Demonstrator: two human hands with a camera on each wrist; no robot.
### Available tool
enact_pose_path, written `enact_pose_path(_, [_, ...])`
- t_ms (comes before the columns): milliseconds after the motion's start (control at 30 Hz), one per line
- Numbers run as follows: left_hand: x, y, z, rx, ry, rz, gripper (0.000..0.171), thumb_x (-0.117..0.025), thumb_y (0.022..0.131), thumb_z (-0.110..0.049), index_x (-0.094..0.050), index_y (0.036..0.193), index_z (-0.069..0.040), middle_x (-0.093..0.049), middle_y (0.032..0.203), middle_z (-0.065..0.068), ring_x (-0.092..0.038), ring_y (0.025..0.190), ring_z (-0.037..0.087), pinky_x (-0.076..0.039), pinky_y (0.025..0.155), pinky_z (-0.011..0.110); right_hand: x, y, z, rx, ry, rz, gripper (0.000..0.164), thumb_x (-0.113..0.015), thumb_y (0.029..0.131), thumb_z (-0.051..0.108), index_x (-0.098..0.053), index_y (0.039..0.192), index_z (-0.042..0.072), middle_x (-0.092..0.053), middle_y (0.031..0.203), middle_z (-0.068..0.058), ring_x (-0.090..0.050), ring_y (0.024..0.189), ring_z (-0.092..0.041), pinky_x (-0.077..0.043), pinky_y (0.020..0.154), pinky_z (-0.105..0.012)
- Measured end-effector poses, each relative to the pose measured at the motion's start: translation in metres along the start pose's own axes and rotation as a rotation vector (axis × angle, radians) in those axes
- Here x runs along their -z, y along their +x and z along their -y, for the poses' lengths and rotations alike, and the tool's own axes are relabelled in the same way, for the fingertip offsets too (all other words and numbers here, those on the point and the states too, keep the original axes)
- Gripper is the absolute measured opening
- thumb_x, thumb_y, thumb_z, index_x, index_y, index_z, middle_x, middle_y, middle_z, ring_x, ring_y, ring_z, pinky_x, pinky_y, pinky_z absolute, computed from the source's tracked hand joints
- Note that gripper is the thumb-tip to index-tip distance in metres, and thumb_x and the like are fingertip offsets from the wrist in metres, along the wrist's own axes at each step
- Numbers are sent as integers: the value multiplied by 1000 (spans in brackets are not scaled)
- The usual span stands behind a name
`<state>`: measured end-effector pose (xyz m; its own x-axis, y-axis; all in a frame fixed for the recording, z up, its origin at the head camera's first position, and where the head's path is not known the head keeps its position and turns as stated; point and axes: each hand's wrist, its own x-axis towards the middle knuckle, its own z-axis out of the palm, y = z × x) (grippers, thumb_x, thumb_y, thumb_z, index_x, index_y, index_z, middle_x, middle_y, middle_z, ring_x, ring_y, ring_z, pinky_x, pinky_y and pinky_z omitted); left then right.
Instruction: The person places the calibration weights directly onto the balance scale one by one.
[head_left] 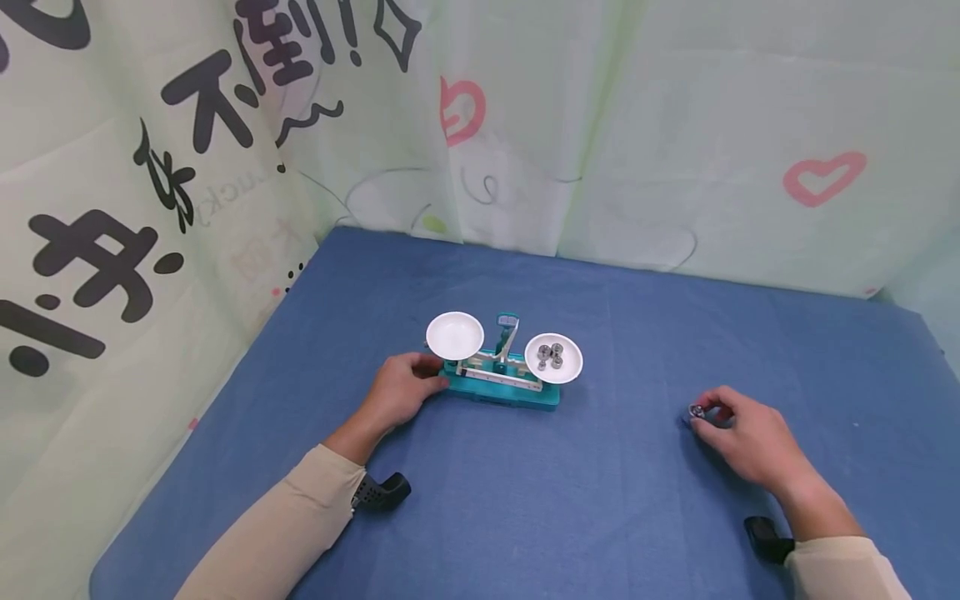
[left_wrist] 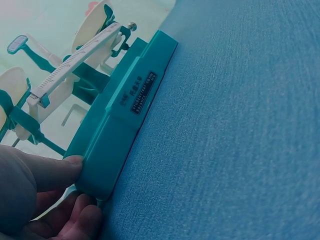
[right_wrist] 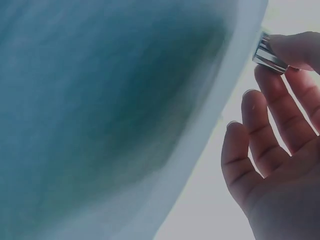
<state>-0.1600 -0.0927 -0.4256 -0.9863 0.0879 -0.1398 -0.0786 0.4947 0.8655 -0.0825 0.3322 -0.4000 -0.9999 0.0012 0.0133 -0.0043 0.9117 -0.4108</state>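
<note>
A teal student tray balance [head_left: 498, 392] stands mid-table. My left hand [head_left: 401, 387] grips the left end of its base, thumb [left_wrist: 70, 167] on the front face and other fingers curled at the end. The balance's left white pan [head_left: 454, 336] holds nothing and sits higher than the right pan [head_left: 573, 364]. Several small metal weights [head_left: 557, 350] stand in that right pan. Well to the right of the balance, my right hand [head_left: 750, 437] pinches a shiny metal weight [right_wrist: 270, 57] between thumb and forefinger, the remaining fingers loosely spread.
Blue cloth [head_left: 615, 500] covers the table. Printed pale curtains [head_left: 675, 150] hang along its back and left edges. A black wrist device [head_left: 382, 492] is at the left cuff, another black device [head_left: 767, 540] at the right cuff.
</note>
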Motion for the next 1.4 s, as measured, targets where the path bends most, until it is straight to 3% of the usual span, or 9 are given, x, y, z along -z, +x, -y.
enact_pose_path(100, [1, -1, 0, 1, -5, -1, 28, -75, 89, -8, -70, 114, 2, -70, 110, 14, -63, 100, 27, -50, 90, 42, 3, 1, 8, 34, 10, -36, 18, -72, 90, 12, -63, 104, 4, -63, 96, -18, -55, 87, -34, -43, 64, -42])
enact_pose_path(300, [2, -2, 0, 2, -5, -5, 28, -75, 89, -8, -70, 114, 2, -69, 111, 14, -63, 101, 27, -50, 90, 42, 12, 10, 35, 144, 40, -104, 16, -72, 88, 6, -65, 103, 4, -64, 98, -17, -56, 93, -37, -46, 75, -54])
enact_pose_path(433, [1, -3, 0, 6, 3, -2, 28, -75, 89, -9, -71, 114, 2, -69, 111, 13, -63, 101, 27, -50, 90, 42, 19, 21, 59, 230, 55, -106, 15, -73, 88, 6, -66, 102, 5, -65, 100, -15, -57, 96, -36, -46, 81, -57])
enact_pose_path(700, [-2, -5, -2, -6, 15, 5, 27, -74, 89, -10, -71, 115, 0, -69, 112, 12, -63, 102, 27, -50, 90, 42, 33, 41, 114, 371, 94, -64, 16, -73, 89, 9, -68, 104, 6, -66, 102, -11, -57, 99, -32, -47, 83, -54])
enact_pose_path(1000, [-1, -5, -1, -2, 0, -2, 28, -75, 89, -9, -71, 114, 1, -69, 112, 13, -63, 101, 27, -51, 90, 41, 36, 56, 174, 501, 166, 25, 15, -70, 92, 10, -69, 107, 7, -67, 106, -6, -57, 101, -28, -46, 86, -49])
enact_pose_path(1400, [3, -4, -3, -9, 12, 1, 28, -74, 90, -10, -70, 115, 1, -69, 113, 14, -64, 102, 28, -51, 90, 42, 13, 90, 231, 557, 203, 161, 11, -67, 94, 13, -67, 104, 10, -65, 103, -2, -54, 104, -28, -47, 86, -45])
